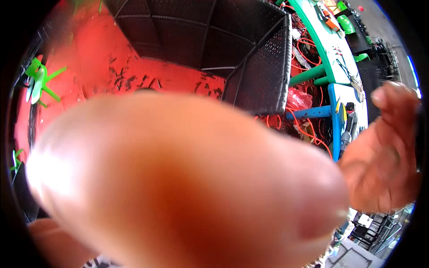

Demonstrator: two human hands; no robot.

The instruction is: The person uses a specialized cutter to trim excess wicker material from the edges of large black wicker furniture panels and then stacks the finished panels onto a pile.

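Observation:
A large, badly blurred finger covers the lower middle of the head view, very close to the camera, its nail toward the right. It appears to belong to my left hand (192, 178), coming in from the left; its other fingers are hidden or smeared. More blurred skin shows at the lower left. At the right edge my right hand (380, 156) is raised, palm partly in sight and fingers bent at the top, apart from the base of the hand. Nothing is visible in it, though its outer side is cut off by the dark rim.
Beyond the hands stands a large black woven panel piece (259, 67) on a red floor (98, 53) strewn with dark scraps. Green (330, 49) and blue (335, 120) tables bearing tools are at the right. Orange cords (308, 129) lie beneath. A green stool (42, 82) is far left.

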